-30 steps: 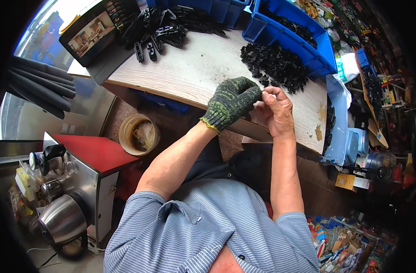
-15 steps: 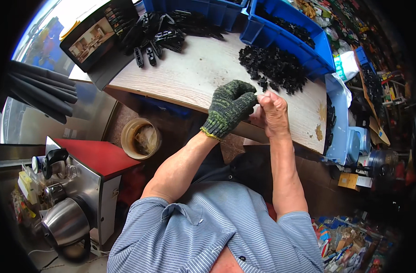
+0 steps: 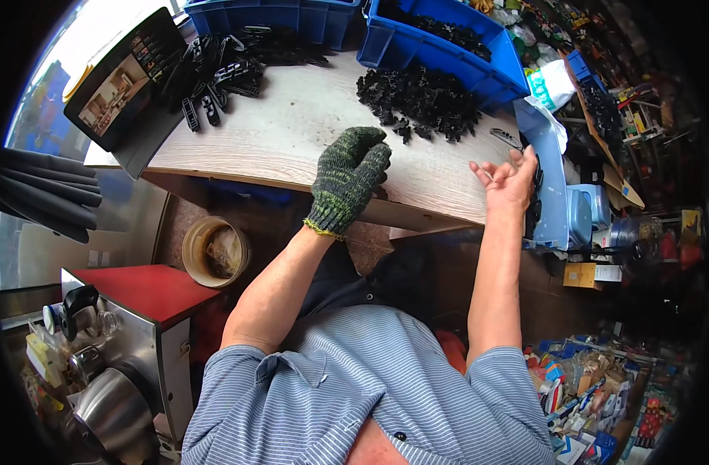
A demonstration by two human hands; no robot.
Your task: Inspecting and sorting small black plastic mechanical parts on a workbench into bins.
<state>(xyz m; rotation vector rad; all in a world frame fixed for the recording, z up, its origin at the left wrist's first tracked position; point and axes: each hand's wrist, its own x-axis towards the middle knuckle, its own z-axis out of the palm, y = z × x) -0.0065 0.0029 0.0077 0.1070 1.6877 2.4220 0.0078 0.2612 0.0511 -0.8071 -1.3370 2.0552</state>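
Black clips (image 3: pixel 420 97), more filling blue bin (image 3: pixel 490 77)

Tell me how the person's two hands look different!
The left hand wears a green knitted glove, while the right hand is bare. The left hand hangs over the middle of the wooden table near the pile of small black parts; the right hand is spread open out at the table's right end, by a blue tray. Both look empty.

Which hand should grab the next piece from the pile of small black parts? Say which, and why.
Left, probably. The gloved left hand hovers just short of the pile of small black parts; the bare right hand is off to the side, open, by the light blue tray.
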